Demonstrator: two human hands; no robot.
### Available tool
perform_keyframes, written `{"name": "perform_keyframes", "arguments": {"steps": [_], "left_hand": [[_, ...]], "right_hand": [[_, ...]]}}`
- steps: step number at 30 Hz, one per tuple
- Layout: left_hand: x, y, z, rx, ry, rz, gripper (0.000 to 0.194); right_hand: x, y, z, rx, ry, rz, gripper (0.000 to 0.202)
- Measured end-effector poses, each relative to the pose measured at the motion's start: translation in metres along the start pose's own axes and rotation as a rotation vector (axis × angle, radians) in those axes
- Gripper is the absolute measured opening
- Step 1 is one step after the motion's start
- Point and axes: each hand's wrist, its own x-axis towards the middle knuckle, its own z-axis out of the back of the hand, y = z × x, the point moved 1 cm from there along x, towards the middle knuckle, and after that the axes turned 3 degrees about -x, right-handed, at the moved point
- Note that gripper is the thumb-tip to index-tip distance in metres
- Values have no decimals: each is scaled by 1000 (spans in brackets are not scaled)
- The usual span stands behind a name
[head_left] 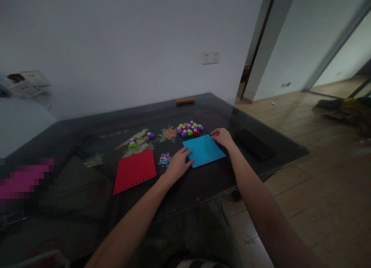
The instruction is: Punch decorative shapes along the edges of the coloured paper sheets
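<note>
Blue sheet [203, 149] between the table's [208, 183] near edge and the toys [189, 129]. Left hand [179, 163]: fingers spread at the sheet's left edge; right hand [222, 137]: fingers curled at its far right corner, grip indeterminable. A leftward slip could scatter the adjacent beads [164, 159].

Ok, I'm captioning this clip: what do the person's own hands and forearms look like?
The left hand and right hand are bare, ungloved. The forearms are uncovered, with no sleeve, watch or bracelet in view. Fine details such as nails are too small to tell.
</note>
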Motion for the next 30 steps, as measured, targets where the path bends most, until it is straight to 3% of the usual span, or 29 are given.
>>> {"name": "perform_keyframes", "arguments": {"steps": [9, 23, 30], "left_hand": [[0, 1, 0, -7, 6, 2, 41], [2, 2, -1, -32, -4, 6, 40], [2, 0, 3, -40, -78, -30, 38]], "right_hand": [[1, -2, -3, 227, 8, -19, 16], [0, 0, -3, 236, 21, -13, 15], [-1, -1, -1, 165, -26, 6, 15]]}}
